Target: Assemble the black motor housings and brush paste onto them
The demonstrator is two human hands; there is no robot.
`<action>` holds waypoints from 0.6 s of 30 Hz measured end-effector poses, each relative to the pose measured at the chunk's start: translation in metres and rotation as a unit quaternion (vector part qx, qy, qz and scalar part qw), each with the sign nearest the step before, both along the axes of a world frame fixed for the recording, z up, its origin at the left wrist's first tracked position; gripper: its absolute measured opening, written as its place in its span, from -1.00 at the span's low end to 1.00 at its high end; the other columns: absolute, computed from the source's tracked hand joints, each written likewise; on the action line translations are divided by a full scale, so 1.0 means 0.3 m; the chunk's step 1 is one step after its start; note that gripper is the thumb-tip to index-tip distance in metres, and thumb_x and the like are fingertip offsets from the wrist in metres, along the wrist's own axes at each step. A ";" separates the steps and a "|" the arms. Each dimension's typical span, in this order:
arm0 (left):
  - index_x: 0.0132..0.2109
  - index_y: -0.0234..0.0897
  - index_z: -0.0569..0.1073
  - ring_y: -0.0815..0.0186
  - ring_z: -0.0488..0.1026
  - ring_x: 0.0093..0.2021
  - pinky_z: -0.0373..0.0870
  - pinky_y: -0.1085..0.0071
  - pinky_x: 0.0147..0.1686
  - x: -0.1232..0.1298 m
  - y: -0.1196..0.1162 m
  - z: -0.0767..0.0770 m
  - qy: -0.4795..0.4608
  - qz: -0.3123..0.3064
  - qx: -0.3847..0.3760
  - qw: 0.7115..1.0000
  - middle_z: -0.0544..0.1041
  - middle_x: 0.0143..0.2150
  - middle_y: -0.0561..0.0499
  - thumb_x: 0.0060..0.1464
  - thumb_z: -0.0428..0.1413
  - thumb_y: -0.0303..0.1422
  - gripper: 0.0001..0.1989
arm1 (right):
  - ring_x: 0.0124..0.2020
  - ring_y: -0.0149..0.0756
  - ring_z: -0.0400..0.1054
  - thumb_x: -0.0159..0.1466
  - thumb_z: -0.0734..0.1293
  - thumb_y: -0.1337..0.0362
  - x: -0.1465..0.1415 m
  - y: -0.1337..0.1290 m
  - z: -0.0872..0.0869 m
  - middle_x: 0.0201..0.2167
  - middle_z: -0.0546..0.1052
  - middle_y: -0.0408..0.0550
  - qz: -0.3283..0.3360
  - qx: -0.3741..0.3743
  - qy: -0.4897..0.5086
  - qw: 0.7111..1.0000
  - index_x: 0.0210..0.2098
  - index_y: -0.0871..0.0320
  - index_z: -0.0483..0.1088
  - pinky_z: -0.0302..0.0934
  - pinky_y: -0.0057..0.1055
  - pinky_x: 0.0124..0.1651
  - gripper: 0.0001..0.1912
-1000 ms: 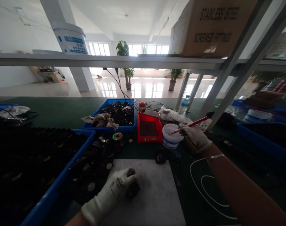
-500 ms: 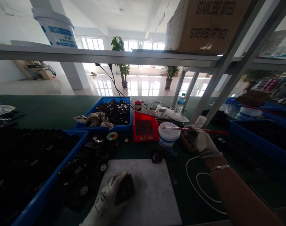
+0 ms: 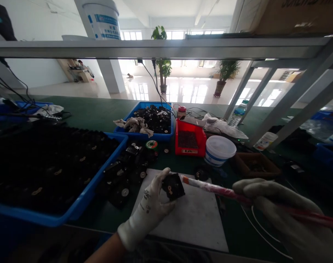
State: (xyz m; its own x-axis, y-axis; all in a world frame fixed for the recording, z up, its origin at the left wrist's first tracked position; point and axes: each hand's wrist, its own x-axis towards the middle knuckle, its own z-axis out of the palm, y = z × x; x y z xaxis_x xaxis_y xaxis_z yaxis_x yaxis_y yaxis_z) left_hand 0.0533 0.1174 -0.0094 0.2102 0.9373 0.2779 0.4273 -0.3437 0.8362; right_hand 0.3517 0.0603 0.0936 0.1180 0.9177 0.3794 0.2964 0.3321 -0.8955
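Over the board (image 3: 195, 226) — black, brass-studded block (image 3: 173, 186)

A green-topped bench (image 3: 73, 109) carries a white board (image 3: 194, 226) at its front, with loose black round fittings (image 3: 125, 179) lying just left of it beside a large blue tray (image 3: 93, 181). Farther back stand a smaller blue tray (image 3: 144, 137), a red tray (image 3: 190, 150), a white plastic tub (image 3: 219, 148), a brown tray (image 3: 256, 170) and a water bottle (image 3: 237, 116).

A white plastic tub (image 3: 220, 150) stands just beside a red tray (image 3: 178, 143).
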 end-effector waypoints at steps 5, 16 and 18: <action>0.46 -0.10 0.14 0.02 0.44 0.37 0.44 0.00 0.35 0.020 -0.019 -0.007 0.020 -0.010 0.061 0.998 0.46 0.36 -0.17 0.13 0.31 -0.40 -0.16 | -0.18 -0.13 0.63 0.40 0.45 0.25 -0.074 -0.027 0.003 -0.16 0.68 -0.05 0.103 0.073 -0.101 0.987 -0.16 -0.06 0.66 0.55 -0.49 -0.17 -0.91; 0.50 -0.09 0.12 0.00 0.42 0.37 0.40 0.00 0.37 0.005 -0.019 0.003 -0.031 -0.059 0.010 0.998 0.41 0.41 -0.18 0.12 0.35 -0.39 -0.10 | -0.13 -0.17 0.62 0.35 0.34 0.62 -0.108 -0.008 0.052 -0.11 0.63 -0.01 0.285 0.092 -0.167 0.939 0.07 -0.02 0.48 0.53 -0.47 -0.13 -0.55; 0.51 -0.04 0.11 0.02 0.39 0.40 0.35 0.01 0.41 -0.009 -0.016 0.010 -0.049 -0.082 -0.023 0.995 0.41 0.42 -0.14 0.09 0.38 -0.44 -0.04 | -0.13 -0.20 0.61 0.38 0.32 0.60 -0.104 -0.004 0.069 -0.12 0.62 0.00 0.304 0.075 -0.166 0.935 0.05 0.01 0.47 0.52 -0.49 -0.11 -0.59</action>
